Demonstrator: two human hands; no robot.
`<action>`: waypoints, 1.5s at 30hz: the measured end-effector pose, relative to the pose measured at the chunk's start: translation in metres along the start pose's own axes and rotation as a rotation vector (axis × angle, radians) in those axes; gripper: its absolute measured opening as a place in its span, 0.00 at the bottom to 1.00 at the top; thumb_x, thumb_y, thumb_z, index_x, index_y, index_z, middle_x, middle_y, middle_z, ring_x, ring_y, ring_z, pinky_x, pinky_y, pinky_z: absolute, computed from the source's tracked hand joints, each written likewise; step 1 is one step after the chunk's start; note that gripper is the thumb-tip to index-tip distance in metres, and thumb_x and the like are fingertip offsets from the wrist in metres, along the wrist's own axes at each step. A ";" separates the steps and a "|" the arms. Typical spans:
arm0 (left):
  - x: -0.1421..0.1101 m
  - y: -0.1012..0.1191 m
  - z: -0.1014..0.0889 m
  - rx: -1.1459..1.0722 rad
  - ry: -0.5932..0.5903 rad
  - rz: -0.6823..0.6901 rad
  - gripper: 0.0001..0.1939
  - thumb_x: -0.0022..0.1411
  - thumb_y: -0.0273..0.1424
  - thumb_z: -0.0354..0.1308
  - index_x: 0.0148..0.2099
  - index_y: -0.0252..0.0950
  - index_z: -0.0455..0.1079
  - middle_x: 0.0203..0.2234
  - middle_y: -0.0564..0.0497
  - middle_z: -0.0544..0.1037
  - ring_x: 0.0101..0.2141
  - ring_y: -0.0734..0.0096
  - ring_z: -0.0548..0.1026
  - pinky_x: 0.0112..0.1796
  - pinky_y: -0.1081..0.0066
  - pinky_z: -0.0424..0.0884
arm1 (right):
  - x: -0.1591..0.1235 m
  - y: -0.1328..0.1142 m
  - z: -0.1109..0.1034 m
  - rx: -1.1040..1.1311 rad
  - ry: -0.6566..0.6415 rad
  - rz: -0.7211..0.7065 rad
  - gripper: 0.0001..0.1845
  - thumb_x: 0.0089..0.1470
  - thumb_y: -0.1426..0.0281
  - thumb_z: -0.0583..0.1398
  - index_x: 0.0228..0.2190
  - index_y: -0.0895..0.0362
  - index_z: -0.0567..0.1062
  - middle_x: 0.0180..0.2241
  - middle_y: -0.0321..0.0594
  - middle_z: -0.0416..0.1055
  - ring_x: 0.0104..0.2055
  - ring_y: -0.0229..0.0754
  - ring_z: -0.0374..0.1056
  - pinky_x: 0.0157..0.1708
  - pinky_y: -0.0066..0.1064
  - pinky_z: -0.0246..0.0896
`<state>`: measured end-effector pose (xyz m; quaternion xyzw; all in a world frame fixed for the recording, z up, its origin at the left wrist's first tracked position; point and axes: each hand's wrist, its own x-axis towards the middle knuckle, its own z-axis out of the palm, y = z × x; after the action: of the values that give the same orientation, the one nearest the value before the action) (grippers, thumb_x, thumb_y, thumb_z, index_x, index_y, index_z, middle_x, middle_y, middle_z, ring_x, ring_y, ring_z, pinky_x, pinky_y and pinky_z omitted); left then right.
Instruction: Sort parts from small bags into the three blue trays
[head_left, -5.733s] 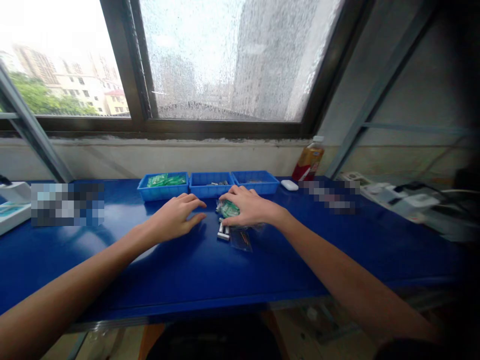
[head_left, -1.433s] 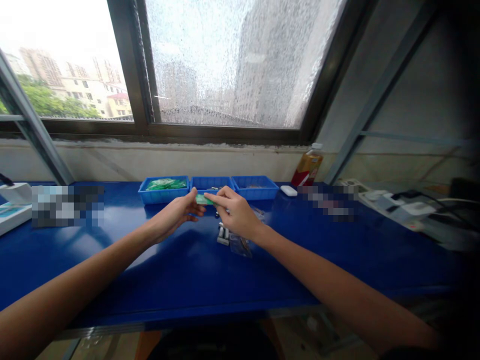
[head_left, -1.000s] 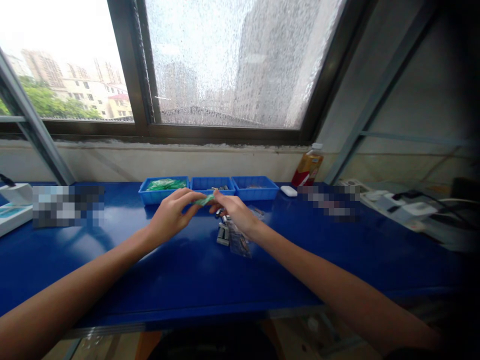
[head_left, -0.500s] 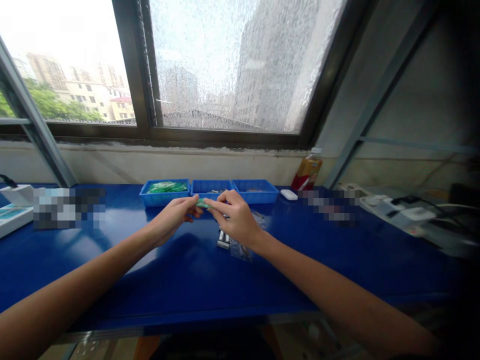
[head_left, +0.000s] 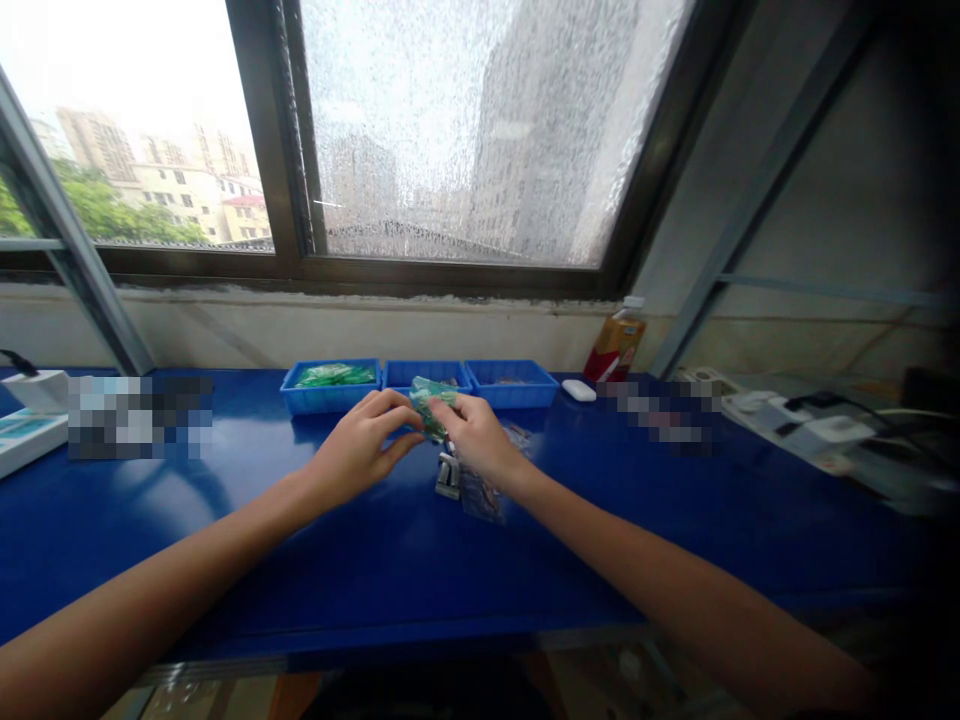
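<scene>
We had the green bag pinched in our R hand, thumb across its near face, in front of the mid. blue bin. Our L hand was half-spread, fingers curled w/ a small gap to the thumb, tips right by the bag's L edge; couldn't tell if touching. Grey parts & a clear bag lay on the tabletop, nearer us.

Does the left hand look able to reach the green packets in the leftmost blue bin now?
Probably yes. The left hand is close to the leftmost blue bin, whose top is open, and nothing visible blocks the way to the green packets. The right hand holds another green packet.
</scene>
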<state>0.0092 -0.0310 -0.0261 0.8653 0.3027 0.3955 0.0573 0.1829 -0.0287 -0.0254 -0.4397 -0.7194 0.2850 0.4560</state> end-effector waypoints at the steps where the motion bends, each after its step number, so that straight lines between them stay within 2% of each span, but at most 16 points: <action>1: 0.001 0.000 0.000 -0.099 -0.030 -0.105 0.13 0.61 0.39 0.51 0.37 0.36 0.70 0.34 0.47 0.73 0.37 0.65 0.69 0.40 0.64 0.65 | 0.000 0.002 -0.001 -0.112 0.009 -0.119 0.18 0.56 0.60 0.51 0.32 0.60 0.75 0.26 0.39 0.68 0.29 0.38 0.62 0.29 0.30 0.56; 5: 0.004 -0.002 0.000 -0.681 -0.106 -0.601 0.30 0.62 0.50 0.36 0.33 0.32 0.69 0.27 0.46 0.74 0.29 0.68 0.72 0.32 0.67 0.66 | -0.001 0.009 -0.007 -0.433 -0.002 -0.492 0.16 0.56 0.69 0.53 0.45 0.56 0.73 0.33 0.42 0.67 0.36 0.40 0.63 0.38 0.32 0.58; 8: 0.006 -0.004 -0.002 -0.912 -0.076 -0.746 0.21 0.59 0.47 0.49 0.33 0.32 0.68 0.26 0.48 0.73 0.26 0.73 0.70 0.28 0.72 0.64 | -0.001 0.010 -0.008 -0.544 0.046 -0.587 0.18 0.52 0.76 0.54 0.44 0.55 0.74 0.36 0.44 0.66 0.39 0.43 0.61 0.40 0.37 0.59; 10: 0.006 -0.006 -0.001 -0.901 -0.057 -0.736 0.15 0.56 0.40 0.56 0.35 0.32 0.68 0.26 0.49 0.73 0.25 0.75 0.70 0.27 0.74 0.63 | -0.002 0.009 -0.007 -0.564 0.080 -0.615 0.22 0.47 0.80 0.54 0.43 0.54 0.74 0.38 0.45 0.66 0.43 0.46 0.59 0.44 0.39 0.57; 13: 0.005 -0.010 -0.001 -0.613 0.025 -0.593 0.12 0.58 0.37 0.53 0.36 0.32 0.68 0.26 0.50 0.72 0.26 0.74 0.69 0.27 0.73 0.63 | -0.002 0.003 -0.005 -0.467 0.115 -0.536 0.22 0.44 0.81 0.54 0.40 0.55 0.76 0.39 0.44 0.67 0.46 0.46 0.58 0.47 0.41 0.55; 16: 0.001 -0.014 -0.001 -0.127 0.145 -0.284 0.10 0.60 0.34 0.51 0.39 0.34 0.69 0.28 0.49 0.71 0.30 0.70 0.69 0.32 0.70 0.65 | -0.001 -0.003 -0.002 -0.204 0.062 -0.225 0.11 0.51 0.71 0.54 0.33 0.57 0.77 0.32 0.43 0.70 0.39 0.43 0.63 0.43 0.38 0.57; 19: -0.002 -0.012 -0.001 0.119 0.123 -0.011 0.10 0.62 0.31 0.49 0.43 0.37 0.69 0.34 0.47 0.72 0.35 0.68 0.70 0.38 0.68 0.66 | 0.001 -0.004 0.001 0.139 -0.078 0.138 0.25 0.57 0.56 0.48 0.28 0.61 0.75 0.26 0.42 0.70 0.29 0.39 0.65 0.31 0.32 0.59; 21: -0.003 -0.008 0.000 0.172 0.066 0.064 0.11 0.63 0.30 0.48 0.45 0.38 0.69 0.36 0.47 0.73 0.38 0.67 0.70 0.40 0.66 0.66 | 0.001 -0.003 0.001 0.199 -0.096 0.211 0.25 0.57 0.56 0.48 0.27 0.62 0.74 0.24 0.41 0.69 0.25 0.37 0.64 0.27 0.29 0.58; 24: -0.001 -0.002 0.000 0.146 -0.016 -0.007 0.12 0.60 0.37 0.53 0.43 0.38 0.71 0.36 0.46 0.74 0.39 0.63 0.71 0.41 0.63 0.66 | 0.000 0.002 -0.001 -0.063 -0.024 -0.040 0.15 0.56 0.66 0.52 0.30 0.60 0.75 0.25 0.40 0.69 0.28 0.38 0.64 0.31 0.31 0.59; 28: 0.004 0.003 -0.003 -0.327 -0.040 -0.482 0.24 0.62 0.46 0.43 0.34 0.33 0.72 0.29 0.45 0.76 0.33 0.64 0.73 0.34 0.66 0.67 | -0.001 0.007 -0.006 -0.363 -0.025 -0.484 0.17 0.56 0.74 0.49 0.44 0.55 0.73 0.34 0.42 0.69 0.36 0.39 0.65 0.40 0.33 0.61; 30: 0.006 0.002 -0.004 -0.587 -0.034 -0.677 0.25 0.61 0.47 0.43 0.33 0.31 0.71 0.27 0.45 0.76 0.30 0.66 0.73 0.30 0.69 0.67 | -0.001 0.008 -0.006 -0.423 -0.021 -0.567 0.20 0.56 0.75 0.48 0.47 0.55 0.71 0.38 0.44 0.69 0.39 0.40 0.65 0.42 0.35 0.62; 33: 0.009 -0.005 -0.006 -0.720 -0.017 -0.716 0.19 0.55 0.44 0.54 0.33 0.30 0.70 0.26 0.48 0.74 0.26 0.71 0.72 0.27 0.73 0.65 | -0.002 0.006 -0.006 -0.500 -0.012 -0.633 0.22 0.54 0.79 0.49 0.47 0.55 0.71 0.44 0.46 0.66 0.47 0.43 0.62 0.47 0.40 0.60; 35: 0.012 -0.015 -0.013 -0.605 0.064 -0.656 0.17 0.53 0.42 0.56 0.34 0.31 0.69 0.24 0.49 0.73 0.25 0.72 0.71 0.26 0.74 0.65 | -0.003 0.005 -0.007 -0.522 -0.008 -0.635 0.22 0.53 0.79 0.50 0.48 0.56 0.70 0.47 0.47 0.64 0.51 0.45 0.59 0.51 0.42 0.57; 40: 0.013 -0.065 -0.051 0.056 0.454 -0.520 0.16 0.54 0.38 0.55 0.43 0.34 0.69 0.28 0.49 0.74 0.29 0.70 0.73 0.31 0.72 0.67 | -0.002 0.004 -0.011 -0.540 0.041 -0.557 0.21 0.52 0.76 0.53 0.48 0.56 0.68 0.48 0.48 0.62 0.53 0.48 0.57 0.51 0.45 0.57; 42: 0.008 -0.086 -0.066 0.186 0.486 -0.542 0.17 0.55 0.38 0.53 0.45 0.35 0.69 0.28 0.50 0.75 0.29 0.69 0.73 0.31 0.72 0.67 | 0.000 0.006 -0.014 -0.557 0.048 -0.544 0.19 0.52 0.75 0.54 0.47 0.56 0.69 0.46 0.48 0.62 0.51 0.48 0.58 0.50 0.45 0.58; 45: 0.000 -0.111 -0.075 0.274 0.414 -0.575 0.18 0.55 0.39 0.53 0.45 0.36 0.69 0.28 0.50 0.75 0.28 0.69 0.72 0.30 0.73 0.66 | 0.005 0.009 -0.018 -0.610 0.051 -0.533 0.18 0.52 0.72 0.55 0.46 0.57 0.70 0.44 0.48 0.63 0.48 0.48 0.59 0.49 0.45 0.58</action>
<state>-0.0981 0.0478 -0.0124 0.6464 0.5885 0.4854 -0.0128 0.2021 -0.0202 -0.0232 -0.3601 -0.8480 -0.0808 0.3804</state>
